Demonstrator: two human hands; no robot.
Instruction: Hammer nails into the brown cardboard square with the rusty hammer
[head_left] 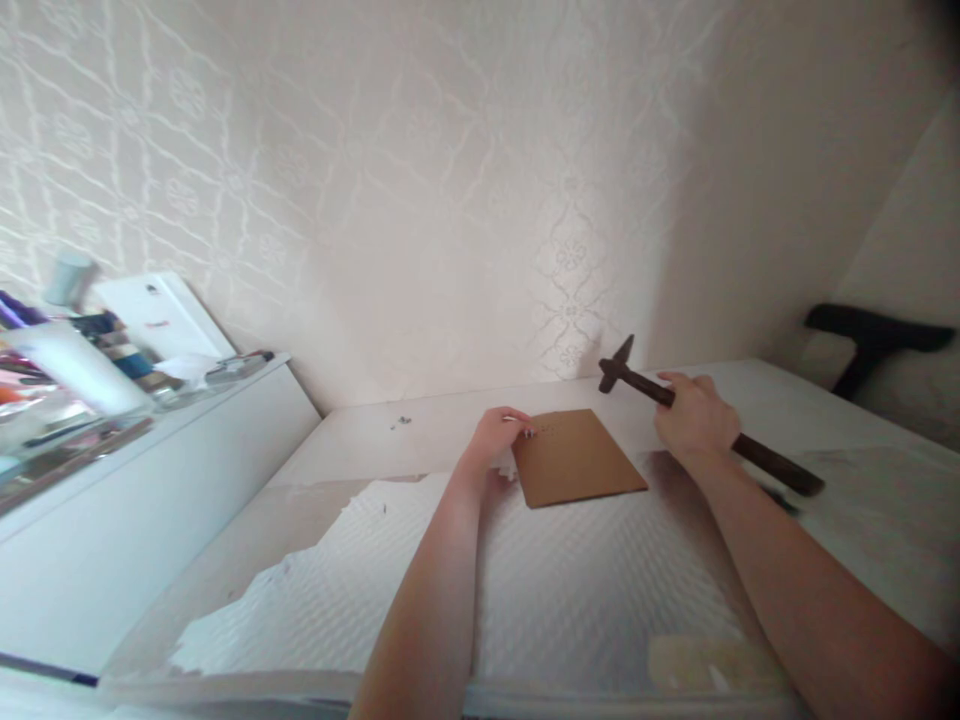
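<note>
My right hand (699,415) is wrapped round the handle of a dark hammer (776,464), whose head is raised above the table, to the right of a brown board (577,460). At the board's upper left corner rests my left hand (501,436), its thumb and fingers pinched together. Something small and shiny shows at those fingertips, too small to name. A few tiny dark marks or bits dot the board near them. The board lies flat on white quilted sheeting (600,590).
Small metal bits (405,420) lie on the table (352,440) towards the wall. A white cabinet (172,510) on the left carries a white box (165,310) and assorted clutter. A black T-shaped object (874,335) stands at the right, near a chair-like dark edge.
</note>
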